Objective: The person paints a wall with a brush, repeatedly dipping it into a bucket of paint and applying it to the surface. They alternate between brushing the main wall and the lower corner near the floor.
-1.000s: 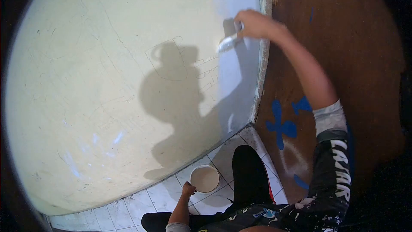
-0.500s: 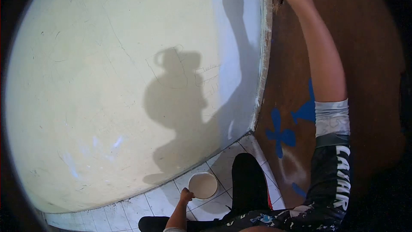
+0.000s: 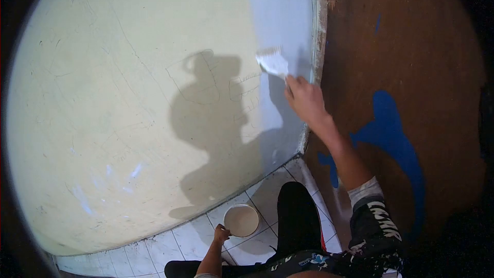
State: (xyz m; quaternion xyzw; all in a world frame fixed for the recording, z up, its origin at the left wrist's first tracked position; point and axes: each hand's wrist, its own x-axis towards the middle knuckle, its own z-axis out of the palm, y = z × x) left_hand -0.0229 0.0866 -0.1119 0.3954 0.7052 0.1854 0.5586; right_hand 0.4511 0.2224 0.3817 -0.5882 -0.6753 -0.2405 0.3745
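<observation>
My right hand [image 3: 307, 102] is closed round the handle of a paintbrush [image 3: 275, 64], its wide head coated white and pointing up and left. The brush overlaps the edge between a freshly white strip [image 3: 282, 7] and the cream wall [image 3: 128, 98]. Down on the floor stands a small round bucket [image 3: 242, 220] of pale, creamy paint. My left hand [image 3: 222, 234] grips the bucket's rim at its lower left.
A brown wooden panel [image 3: 355, 51] with blue painted shapes [image 3: 388, 128] rises at the right, past a rough, chipped edge strip [image 3: 320, 31]. White tiles [image 3: 193, 239] cover the floor, where my dark-clothed legs [image 3: 298, 221] are bent. My shadow falls across the wall.
My right hand has come down from the top of the view to mid-wall with the paintbrush, now fully visible. My left hand stays at the bucket.
</observation>
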